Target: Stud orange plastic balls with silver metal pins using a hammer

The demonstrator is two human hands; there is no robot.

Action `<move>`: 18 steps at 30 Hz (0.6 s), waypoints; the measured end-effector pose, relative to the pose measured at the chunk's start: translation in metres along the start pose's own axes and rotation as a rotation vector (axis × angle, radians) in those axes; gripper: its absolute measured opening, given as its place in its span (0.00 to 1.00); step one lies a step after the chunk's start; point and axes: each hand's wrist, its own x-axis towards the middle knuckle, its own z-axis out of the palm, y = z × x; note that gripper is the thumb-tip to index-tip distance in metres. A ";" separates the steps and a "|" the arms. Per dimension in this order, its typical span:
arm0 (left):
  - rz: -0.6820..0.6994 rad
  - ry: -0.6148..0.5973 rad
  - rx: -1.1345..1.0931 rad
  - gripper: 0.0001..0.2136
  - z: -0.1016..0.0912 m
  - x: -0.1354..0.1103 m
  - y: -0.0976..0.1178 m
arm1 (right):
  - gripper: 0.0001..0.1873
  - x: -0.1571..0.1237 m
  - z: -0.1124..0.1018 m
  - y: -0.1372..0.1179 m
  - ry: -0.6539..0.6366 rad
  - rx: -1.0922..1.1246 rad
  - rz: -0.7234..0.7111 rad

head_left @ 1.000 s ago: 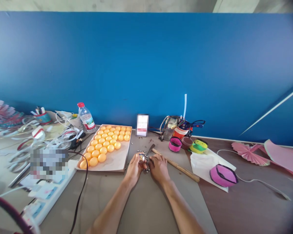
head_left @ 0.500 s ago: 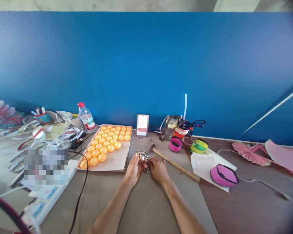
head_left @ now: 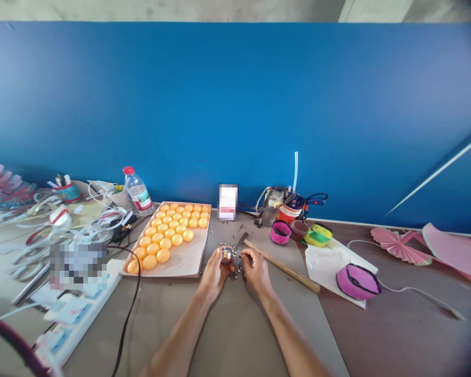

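Note:
My left hand (head_left: 213, 272) is closed round a small shiny ball (head_left: 226, 254) held just above the table. My right hand (head_left: 256, 269) sits right beside it, fingers pinched near a scatter of small metal beads (head_left: 237, 270) on the table; whether it holds one is too small to see. A hammer (head_left: 277, 263) with a wooden handle lies just beyond my right hand. To the left stands a flat tray (head_left: 188, 257) holding several orange balls (head_left: 165, 232).
A water bottle (head_left: 136, 191), cables and a white power strip (head_left: 65, 313) crowd the left. Small pink and yellow tubs (head_left: 281, 232), a red can (head_left: 288, 211), white paper (head_left: 327, 260) and pink paper fans (head_left: 398, 244) lie to the right. A blue wall stands behind.
My hands stay together at the same spot; the right hand's fingers have shifted slightly beside the ball. The view moved a little.

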 end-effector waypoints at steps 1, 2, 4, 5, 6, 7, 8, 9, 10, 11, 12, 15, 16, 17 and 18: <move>-0.006 -0.005 -0.005 0.18 0.000 0.000 0.000 | 0.08 0.000 0.000 0.000 0.005 0.036 0.020; -0.009 -0.012 -0.011 0.17 0.000 0.000 0.000 | 0.07 0.000 0.000 0.000 0.008 0.072 0.032; -0.013 -0.028 -0.024 0.17 -0.001 0.000 0.000 | 0.08 0.001 0.002 0.002 0.014 0.127 0.033; -0.016 -0.034 -0.029 0.16 -0.001 0.000 0.001 | 0.08 0.001 0.002 0.003 0.020 0.141 0.022; -0.020 -0.035 -0.033 0.16 -0.001 0.000 0.001 | 0.09 0.001 0.003 0.004 0.029 0.146 0.006; -0.027 -0.037 -0.034 0.16 -0.002 0.000 0.001 | 0.11 0.002 0.003 0.004 0.039 0.144 -0.015; -0.032 -0.036 -0.035 0.16 -0.002 0.000 0.001 | 0.12 0.002 0.004 0.005 0.048 0.136 -0.037; -0.036 -0.036 -0.037 0.16 -0.001 0.000 0.001 | 0.13 0.003 0.004 0.005 0.052 0.125 -0.058; -0.039 -0.037 -0.039 0.16 -0.001 0.000 0.001 | 0.14 0.003 0.004 0.006 0.050 0.112 -0.076; -0.040 -0.038 -0.041 0.16 -0.001 0.000 0.001 | 0.15 0.003 0.004 0.006 0.044 0.098 -0.088; -0.043 -0.041 -0.044 0.16 -0.001 0.000 0.001 | 0.15 0.003 0.004 0.006 0.040 0.083 -0.091; -0.053 -0.041 -0.047 0.16 0.001 -0.001 0.002 | 0.13 0.002 0.006 0.008 0.029 0.043 -0.068; -0.056 -0.039 -0.047 0.16 0.002 -0.001 0.003 | 0.13 0.002 0.006 0.009 0.029 0.032 -0.058; -0.057 -0.035 -0.047 0.16 0.002 -0.001 0.003 | 0.13 0.001 0.007 0.009 0.029 0.022 -0.048; -0.057 -0.034 -0.046 0.16 0.003 -0.001 0.003 | 0.12 0.001 0.007 0.009 0.029 0.016 -0.040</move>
